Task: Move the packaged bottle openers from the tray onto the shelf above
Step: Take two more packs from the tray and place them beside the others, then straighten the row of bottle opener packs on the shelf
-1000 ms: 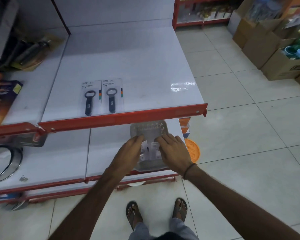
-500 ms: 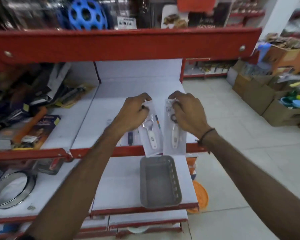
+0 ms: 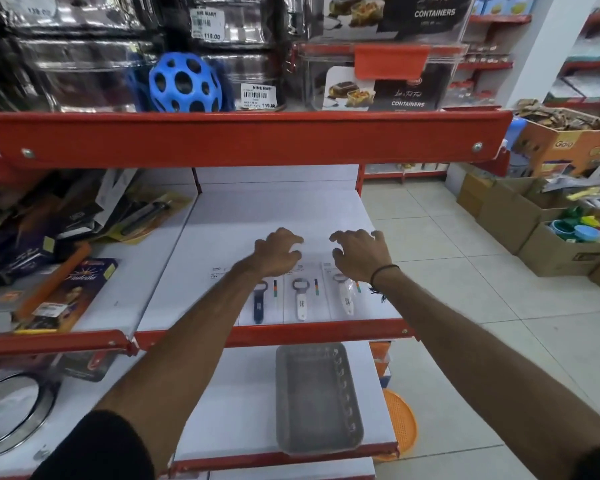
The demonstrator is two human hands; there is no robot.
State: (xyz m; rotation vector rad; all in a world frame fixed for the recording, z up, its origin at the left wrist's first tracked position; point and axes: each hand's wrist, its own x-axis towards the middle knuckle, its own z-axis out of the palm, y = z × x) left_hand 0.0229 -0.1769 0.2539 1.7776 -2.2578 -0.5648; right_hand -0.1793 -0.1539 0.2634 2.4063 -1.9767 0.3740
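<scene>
Three packaged bottle openers lie side by side near the white shelf's [image 3: 278, 209] front edge: a dark-handled one [image 3: 258, 303] and two white-handled ones [image 3: 300, 301] [image 3: 345, 296]. A further card edge [image 3: 219, 271] shows beside my left forearm, the rest hidden under it. My left hand [image 3: 278, 252] and my right hand [image 3: 358, 253] hover over the top ends of the cards, fingers spread and curled, holding nothing. The grey tray [image 3: 317, 400] sits on the lower shelf with nothing in it.
A red shelf lip [image 3: 243, 136] hangs above, carrying steel tins, a blue holed ball [image 3: 184, 83] and container boxes. Packaged goods [image 3: 66, 282] crowd the shelf to the left. Cardboard boxes [image 3: 551, 244] stand on the floor at right. An orange basket [image 3: 400, 424] sits beside the lower shelf.
Both hands carried the two white-handled packs up from the tray, laid them on the shelf beside the dark ones and let go. The camera has tilted up.
</scene>
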